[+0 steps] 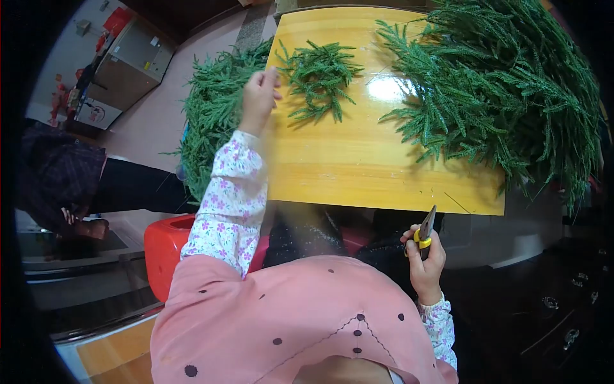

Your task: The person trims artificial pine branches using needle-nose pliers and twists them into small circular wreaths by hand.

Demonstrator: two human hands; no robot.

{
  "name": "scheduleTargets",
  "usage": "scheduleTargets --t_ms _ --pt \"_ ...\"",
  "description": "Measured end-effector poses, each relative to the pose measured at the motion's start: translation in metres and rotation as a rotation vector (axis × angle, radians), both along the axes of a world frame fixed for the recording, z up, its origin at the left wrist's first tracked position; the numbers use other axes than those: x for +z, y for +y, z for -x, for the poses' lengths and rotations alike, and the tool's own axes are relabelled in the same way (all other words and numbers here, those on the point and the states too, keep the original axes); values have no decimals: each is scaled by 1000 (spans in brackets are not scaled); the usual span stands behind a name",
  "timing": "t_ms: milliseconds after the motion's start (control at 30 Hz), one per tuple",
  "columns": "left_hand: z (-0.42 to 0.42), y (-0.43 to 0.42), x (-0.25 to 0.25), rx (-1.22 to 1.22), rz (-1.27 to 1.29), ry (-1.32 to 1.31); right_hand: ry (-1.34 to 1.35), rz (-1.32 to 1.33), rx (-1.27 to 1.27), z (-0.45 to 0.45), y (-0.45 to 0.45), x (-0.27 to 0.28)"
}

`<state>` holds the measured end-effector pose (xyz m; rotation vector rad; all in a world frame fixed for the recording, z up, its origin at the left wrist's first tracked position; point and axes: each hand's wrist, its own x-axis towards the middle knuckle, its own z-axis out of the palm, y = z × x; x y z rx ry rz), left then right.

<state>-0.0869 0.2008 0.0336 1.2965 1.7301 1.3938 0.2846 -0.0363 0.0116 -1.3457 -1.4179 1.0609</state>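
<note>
My left hand (pixel 258 99) is over the left edge of the yellow wooden table (pixel 345 173), its fingers loosely bent and a little apart. Nothing shows in them. Just to its right lies a small bunch of green artificial pine sprigs (pixel 322 80). Low at the table's front edge, my right hand (pixel 427 264) is closed around small scissors (pixel 425 233) with yellow handles. Their dark blades point up and away from me, touching no sprig. A big heap of green pine branches (pixel 486 96) covers the table's right side and hangs over its edge.
Another pile of pine branches (pixel 220 109) stands beyond the table's left edge. A red plastic stool (pixel 165 249) is by my left side. Another person's dark-clothed leg (pixel 141 185) extends in from the left. Small green clippings lie near the front edge.
</note>
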Motion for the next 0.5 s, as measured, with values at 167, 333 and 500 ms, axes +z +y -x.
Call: scheduleTargets --t_ms 167,333,500 --pt "-30 -10 -28 -48 65 555 -17 10 -2 2 -2 -2" --pt "-45 -16 -23 -65 4 557 -53 -23 2 2 -3 0" --pt "-41 -33 -7 -70 -94 711 -70 -37 11 0 0 1"
